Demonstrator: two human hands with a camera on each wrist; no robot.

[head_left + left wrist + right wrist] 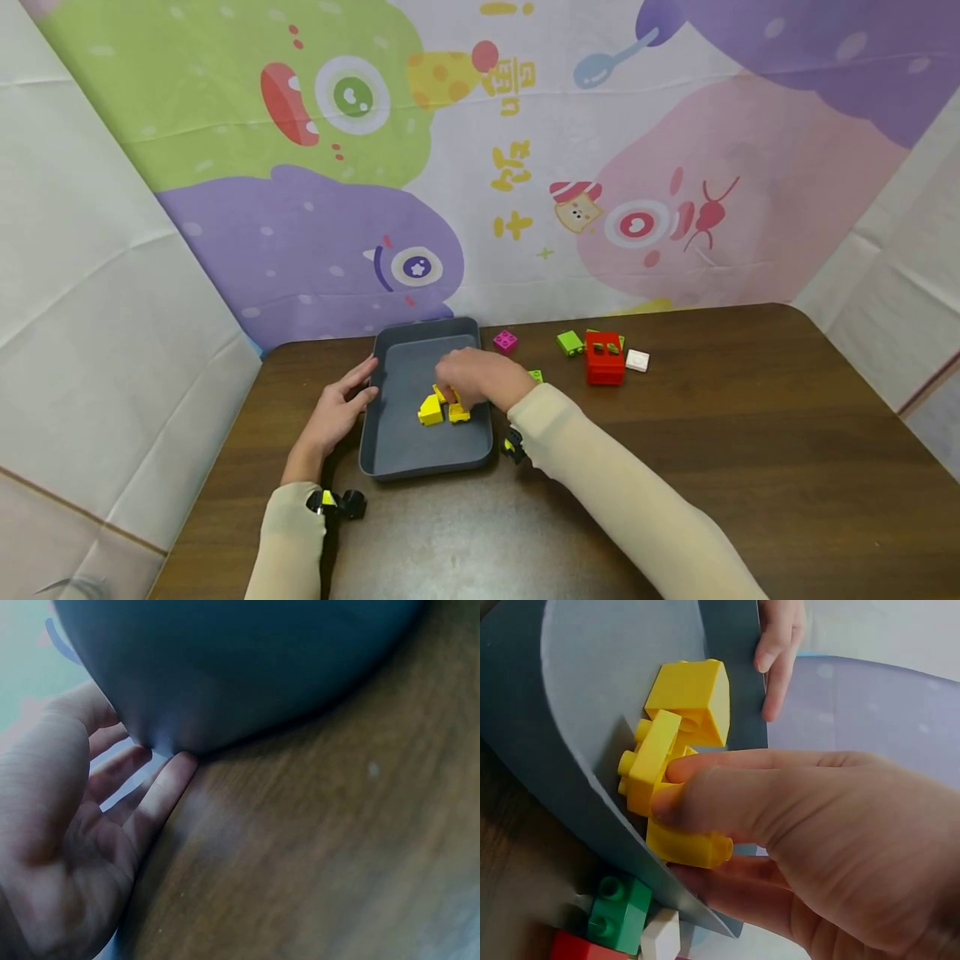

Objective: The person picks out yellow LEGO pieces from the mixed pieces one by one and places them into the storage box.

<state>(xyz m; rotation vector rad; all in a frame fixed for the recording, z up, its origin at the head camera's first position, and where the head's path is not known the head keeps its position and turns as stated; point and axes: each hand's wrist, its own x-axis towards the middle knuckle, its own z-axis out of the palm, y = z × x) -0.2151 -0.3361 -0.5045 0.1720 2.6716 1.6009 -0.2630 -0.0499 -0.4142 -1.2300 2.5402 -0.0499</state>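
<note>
A dark grey tray (pixel 405 446) lies on the table, with several yellow toy bricks (pixel 431 410) inside it. My right hand (pixel 480 375) reaches over the tray's right side. Seen from the right wrist, its thumb and forefinger pinch a yellow brick (pixel 682 847). Another yellow brick (pixel 652 765) with studs lies against that one, and a sloped yellow brick (pixel 688 694) sits just beyond. At the tray's left wall rests my left hand (pixel 333 417), its fingers fairly straight; the left wrist view shows fingertips (pixel 176 769) touching the tray's outer side.
Right of the tray lie a magenta brick (pixel 506 341), a light green brick (pixel 570 343), a red block (pixel 604 372) and a white brick (pixel 637 360). Another green brick (pixel 536 377) is partly hidden by my right arm. A patterned cloth (pixel 517 275) hangs behind the table.
</note>
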